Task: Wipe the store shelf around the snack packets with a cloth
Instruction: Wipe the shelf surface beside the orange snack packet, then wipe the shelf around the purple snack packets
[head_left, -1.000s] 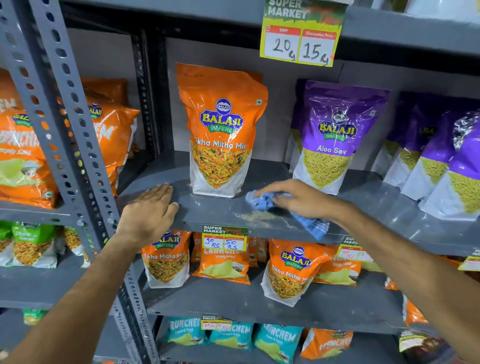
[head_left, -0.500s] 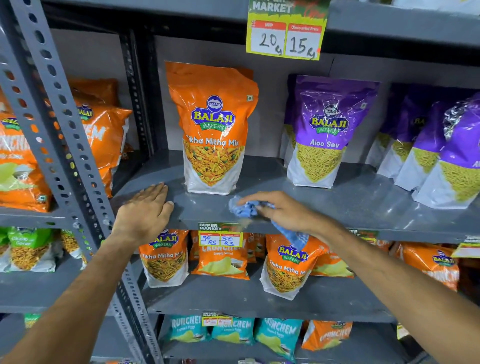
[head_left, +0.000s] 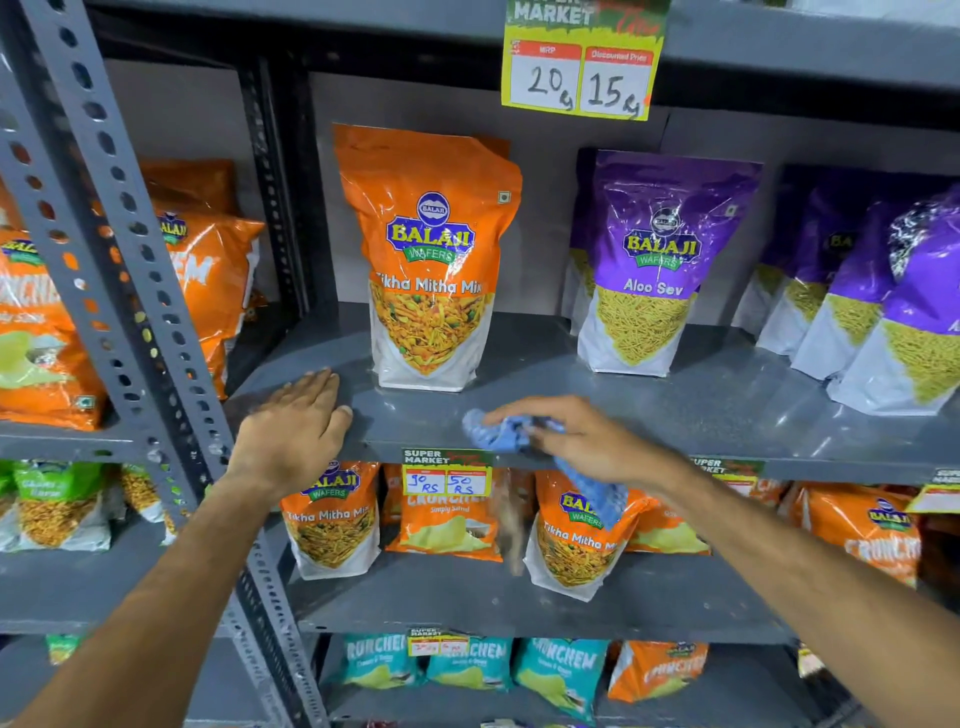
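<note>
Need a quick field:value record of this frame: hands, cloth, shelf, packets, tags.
left hand: flat, palm down on the shelf front edge, holds nothing
right hand: pressing the cloth to the shelf
cloth: blue, bunched, one end hanging over the front edge
shelf: grey metal, glossy
orange packet: upright, Tikha Mitha Mix, behind the hands
purple packet: upright, Aloo Sev, to its right
price tag: above, reads 20 and 15

I am pressing a blue cloth (head_left: 501, 434) on the shelf (head_left: 675, 410) with my right hand (head_left: 587, 441), left hand (head_left: 291, 431) resting flat nearby.
</note>
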